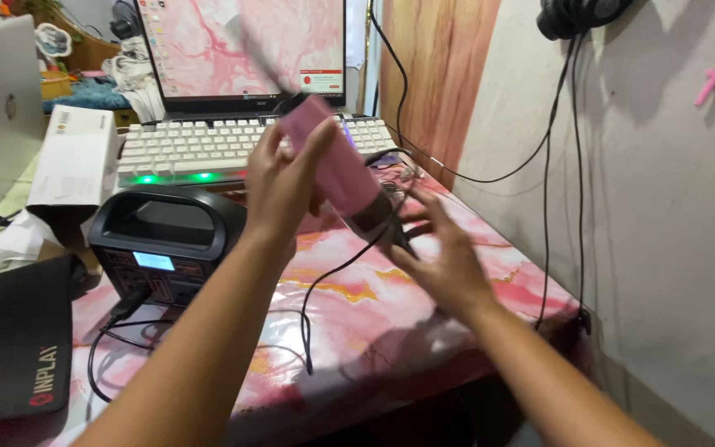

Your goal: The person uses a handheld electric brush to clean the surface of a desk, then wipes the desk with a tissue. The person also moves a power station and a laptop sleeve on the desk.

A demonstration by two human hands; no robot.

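My left hand (pixel 285 184) is raised over the desk and grips a pink tube-shaped device (pixel 337 164) near its upper end. The device tilts down to the right and ends in a dark tip with a black cable (pixel 324 277) running off it across the desk. My right hand (pixel 443 252) is just below and right of that dark tip, fingers spread, touching or nearly touching the cable end; it is blurred. Both hands hover above the pink marbled desk mat (pixel 424 314).
A black portable power station (pixel 165 240) with a lit screen stands left of my hands. Behind are a white keyboard (pixel 200 147), a laptop screen (pixel 246 50) and a white box (pixel 76 157). A black mouse pad (pixel 14 339) lies front left; cables hang along the right wall.
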